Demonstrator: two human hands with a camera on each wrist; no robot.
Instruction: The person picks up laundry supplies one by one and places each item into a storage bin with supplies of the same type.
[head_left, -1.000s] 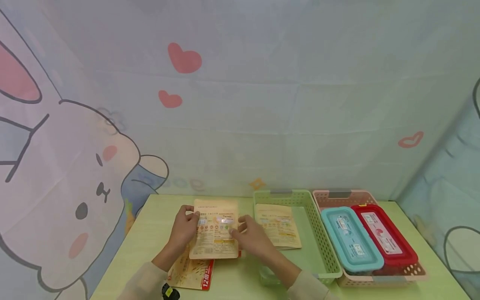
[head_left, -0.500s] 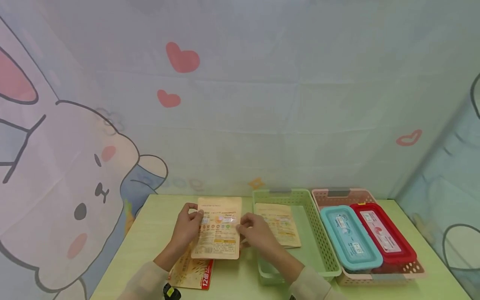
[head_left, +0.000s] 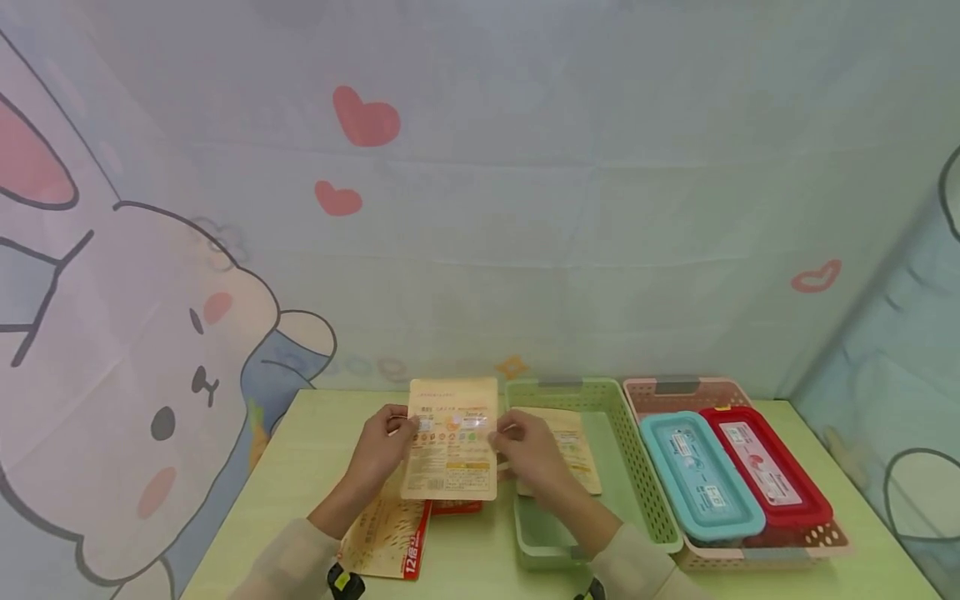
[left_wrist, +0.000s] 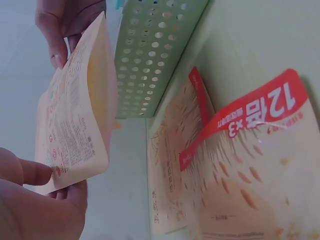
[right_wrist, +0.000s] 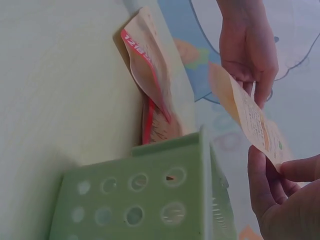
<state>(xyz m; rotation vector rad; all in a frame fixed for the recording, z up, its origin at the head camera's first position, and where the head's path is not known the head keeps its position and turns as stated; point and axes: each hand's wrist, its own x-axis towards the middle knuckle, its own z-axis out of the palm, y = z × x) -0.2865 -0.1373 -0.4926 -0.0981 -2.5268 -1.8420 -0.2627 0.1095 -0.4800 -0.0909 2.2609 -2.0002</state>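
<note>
A cream-coloured food pouch with small print and a row of coloured icons is held upright above the table. My left hand pinches its left edge, thumb on the printed face. At the opposite edge my right hand pinches it between thumb and fingers. In the left wrist view the pouch bulges along its lower side. Below it, a pouch with a red band lies on the table, overlapping a second red-banded pouch. Another cream pouch lies inside the green basket, partly hidden by my right hand.
Right of the green basket stands a pink basket. It bears a blue-lidded box and a red-lidded box. A printed cloth with hearts and a rabbit hangs behind the table.
Both hands have carried the pouch a little up and to the right. More of the second red-banded pouch shows beneath it now.
</note>
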